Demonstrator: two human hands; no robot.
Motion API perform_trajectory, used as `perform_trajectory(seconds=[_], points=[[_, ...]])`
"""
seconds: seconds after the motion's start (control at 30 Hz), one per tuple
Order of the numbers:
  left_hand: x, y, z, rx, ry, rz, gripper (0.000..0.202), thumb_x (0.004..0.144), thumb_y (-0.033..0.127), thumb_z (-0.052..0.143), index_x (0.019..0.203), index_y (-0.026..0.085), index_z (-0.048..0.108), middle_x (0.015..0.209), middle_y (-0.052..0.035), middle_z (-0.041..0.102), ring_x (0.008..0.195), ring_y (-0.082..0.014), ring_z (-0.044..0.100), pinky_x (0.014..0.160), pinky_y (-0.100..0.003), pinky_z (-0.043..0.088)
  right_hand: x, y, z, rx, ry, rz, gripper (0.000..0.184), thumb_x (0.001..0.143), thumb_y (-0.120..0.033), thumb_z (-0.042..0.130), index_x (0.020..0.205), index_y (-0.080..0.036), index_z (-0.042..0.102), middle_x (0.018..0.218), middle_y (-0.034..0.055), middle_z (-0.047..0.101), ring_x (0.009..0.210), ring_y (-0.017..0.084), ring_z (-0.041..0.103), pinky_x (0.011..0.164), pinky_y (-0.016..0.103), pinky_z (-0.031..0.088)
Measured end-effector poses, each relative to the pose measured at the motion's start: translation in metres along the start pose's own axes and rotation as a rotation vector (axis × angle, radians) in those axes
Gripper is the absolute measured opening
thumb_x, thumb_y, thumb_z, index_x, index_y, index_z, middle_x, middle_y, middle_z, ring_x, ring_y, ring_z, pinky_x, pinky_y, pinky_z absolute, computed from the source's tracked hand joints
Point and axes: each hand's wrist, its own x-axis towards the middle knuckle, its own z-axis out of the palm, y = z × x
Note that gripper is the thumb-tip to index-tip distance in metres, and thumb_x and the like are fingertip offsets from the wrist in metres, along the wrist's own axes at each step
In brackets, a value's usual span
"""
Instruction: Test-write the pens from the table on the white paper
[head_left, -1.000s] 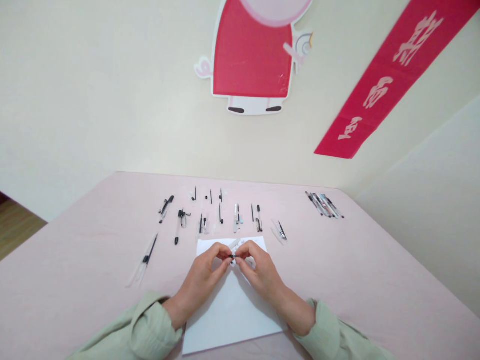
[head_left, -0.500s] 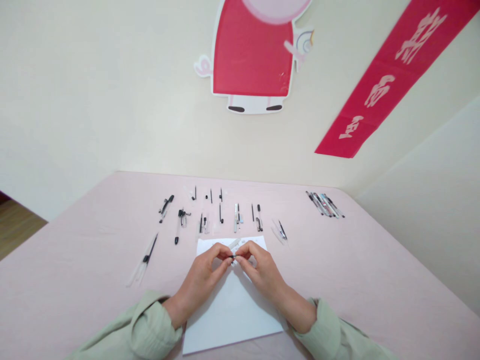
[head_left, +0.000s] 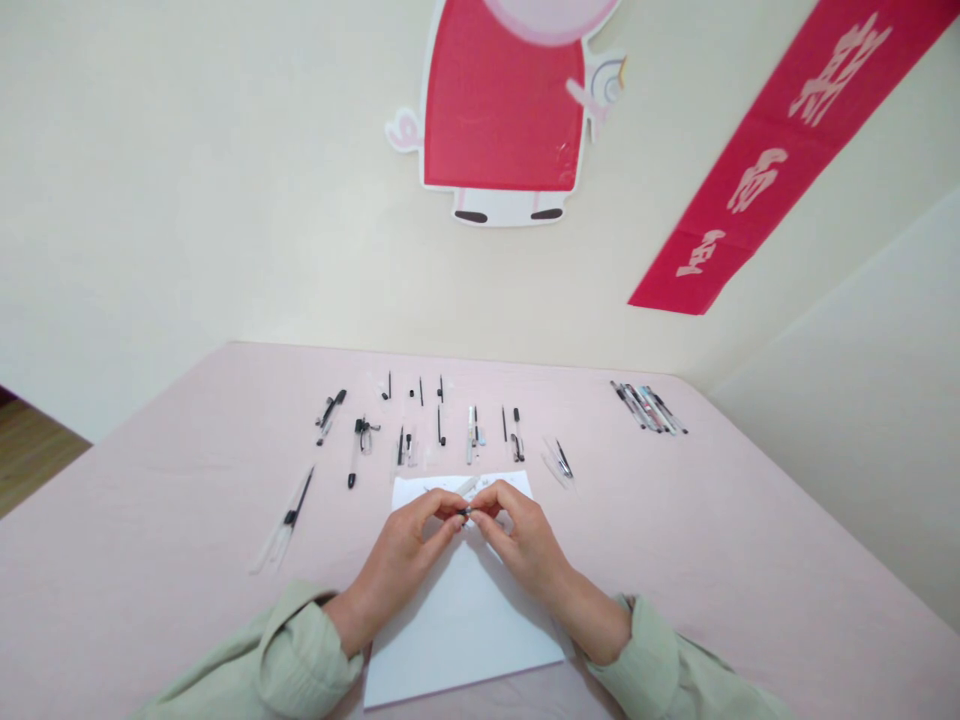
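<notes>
My left hand and my right hand meet fingertip to fingertip over a white sheet of paper on the pink table. Both pinch a small black pen part between thumb and fingers. A clear pen barrel lies on the paper just beyond the fingers. Pale green sleeves cover both wrists.
Rows of taken-apart pen pieces lie beyond the paper. A clear barrel with a black refill lies at the left. A bundle of whole pens lies at the far right. A wall with a red cartoon cut-out and a red banner rises behind the table.
</notes>
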Motion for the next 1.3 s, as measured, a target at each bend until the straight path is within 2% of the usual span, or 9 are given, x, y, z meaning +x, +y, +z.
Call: perform_trajectory(seconds=[0.27, 0.47, 0.6, 0.67, 0.77, 0.87, 1.07, 1.3], points=[[0.0, 0.002, 0.0, -0.037, -0.005, -0.056, 0.012, 0.086, 0.029, 0.057, 0.091, 0.022, 0.066, 0.088, -0.0009, 0.071, 0.082, -0.0172, 0.067, 0.077, -0.028, 0.05, -0.001, 0.0, -0.002, -0.084, -0.006, -0.113, 0.009, 0.09, -0.017, 0.055, 0.089, -0.021, 0.063, 0.08, 0.0018, 0.061, 0.076, 0.015, 0.059, 0.069, 0.026, 0.044], [0.001, 0.002, 0.0, -0.075, -0.023, -0.063, 0.012, 0.085, 0.031, 0.059, 0.088, 0.021, 0.065, 0.084, -0.0004, 0.07, 0.079, -0.0171, 0.066, 0.075, -0.028, 0.05, 0.0, -0.001, -0.001, -0.096, -0.019, -0.126, 0.008, 0.09, -0.018, 0.056, 0.09, -0.022, 0.063, 0.079, 0.001, 0.059, 0.075, 0.016, 0.057, 0.069, 0.027, 0.044], [0.003, 0.0, -0.001, -0.084, 0.008, -0.048, 0.01, 0.085, 0.029, 0.058, 0.084, 0.021, 0.063, 0.08, -0.0001, 0.068, 0.077, -0.0166, 0.064, 0.073, -0.028, 0.049, 0.002, 0.0, -0.004, -0.086, -0.037, -0.136, 0.009, 0.09, -0.02, 0.055, 0.096, -0.022, 0.061, 0.084, 0.0019, 0.061, 0.079, 0.016, 0.059, 0.072, 0.028, 0.045], [0.004, -0.003, -0.002, -0.075, 0.074, -0.06, 0.009, 0.084, 0.029, 0.058, 0.083, 0.021, 0.061, 0.08, 0.0, 0.066, 0.077, -0.0165, 0.063, 0.074, -0.028, 0.048, 0.004, 0.003, -0.01, -0.099, 0.031, -0.112, 0.011, 0.09, -0.02, 0.054, 0.1, -0.022, 0.059, 0.087, 0.0029, 0.062, 0.08, 0.016, 0.059, 0.074, 0.029, 0.046], [0.007, -0.01, -0.004, -0.105, 0.202, -0.118, 0.011, 0.085, 0.031, 0.057, 0.085, 0.02, 0.059, 0.08, -0.0002, 0.064, 0.078, -0.0167, 0.062, 0.074, -0.028, 0.048, 0.007, 0.01, -0.022, -0.159, 0.204, -0.033, 0.01, 0.09, -0.018, 0.052, 0.097, -0.021, 0.058, 0.087, 0.0035, 0.061, 0.081, 0.017, 0.059, 0.075, 0.031, 0.046], [0.009, -0.017, -0.004, -0.178, 0.268, -0.171, 0.015, 0.085, 0.035, 0.057, 0.086, 0.02, 0.057, 0.08, -0.0002, 0.062, 0.078, -0.0169, 0.062, 0.073, -0.028, 0.047, 0.009, 0.019, -0.032, -0.214, 0.252, 0.035, 0.011, 0.089, -0.015, 0.05, 0.094, -0.021, 0.058, 0.088, 0.0035, 0.061, 0.081, 0.018, 0.059, 0.075, 0.031, 0.045], [0.008, -0.023, -0.003, -0.222, 0.268, -0.198, 0.016, 0.084, 0.035, 0.058, 0.087, 0.02, 0.056, 0.08, -0.0004, 0.062, 0.079, -0.0169, 0.061, 0.072, -0.028, 0.046, 0.007, 0.025, -0.038, -0.322, 0.065, 0.108, 0.012, 0.086, -0.011, 0.051, 0.086, -0.021, 0.059, 0.084, 0.0015, 0.06, 0.077, 0.017, 0.057, 0.071, 0.03, 0.044], [0.009, -0.02, -0.003, -0.204, 0.242, -0.194, 0.016, 0.083, 0.036, 0.058, 0.086, 0.02, 0.057, 0.08, -0.0007, 0.062, 0.079, -0.0176, 0.061, 0.072, -0.029, 0.047, 0.003, 0.006, -0.017, -0.519, -0.169, 0.071, 0.012, 0.079, -0.018, 0.068, 0.089, -0.021, 0.061, 0.093, 0.0028, 0.06, 0.088, 0.02, 0.055, 0.077, 0.031, 0.04]])
